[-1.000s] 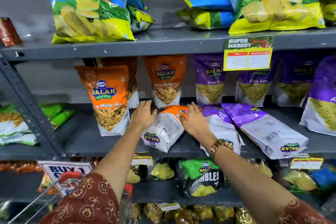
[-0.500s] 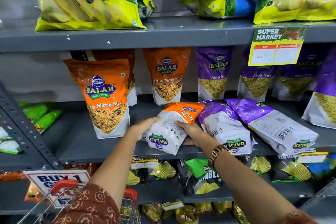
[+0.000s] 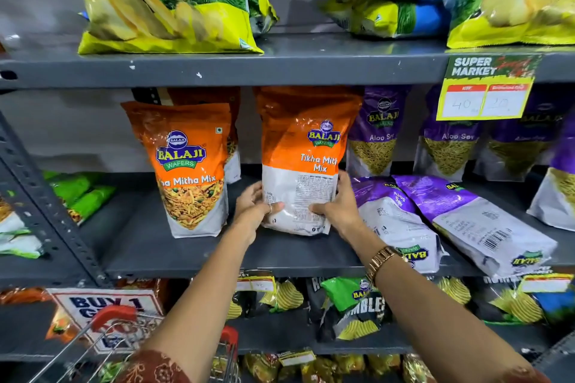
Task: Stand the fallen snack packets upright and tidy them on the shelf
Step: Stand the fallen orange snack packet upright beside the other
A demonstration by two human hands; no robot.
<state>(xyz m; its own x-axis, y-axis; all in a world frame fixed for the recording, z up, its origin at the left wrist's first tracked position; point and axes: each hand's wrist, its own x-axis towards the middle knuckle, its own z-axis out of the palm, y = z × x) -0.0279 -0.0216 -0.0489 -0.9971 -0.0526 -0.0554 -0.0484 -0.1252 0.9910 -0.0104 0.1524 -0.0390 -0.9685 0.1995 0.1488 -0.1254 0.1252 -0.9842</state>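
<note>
An orange Tikha Mitha Mix packet stands upright on the grey middle shelf, its back facing me. My left hand grips its lower left edge and my right hand grips its lower right edge. To the left, another orange packet stands upright. To the right, two purple Aloo Sev packets lie fallen on the shelf, tops pointing to the back. More purple packets stand upright behind them.
Large blue-and-yellow chip bags sit on the shelf above. A yellow price tag hangs from that shelf's edge. Green packets lie in the left bay. A red-handled trolley is below, in front of lower shelves of snacks.
The orange packet lay on its side a second ago. Both hands took hold of it and raised it upright on the shelf. The view moved closer.
</note>
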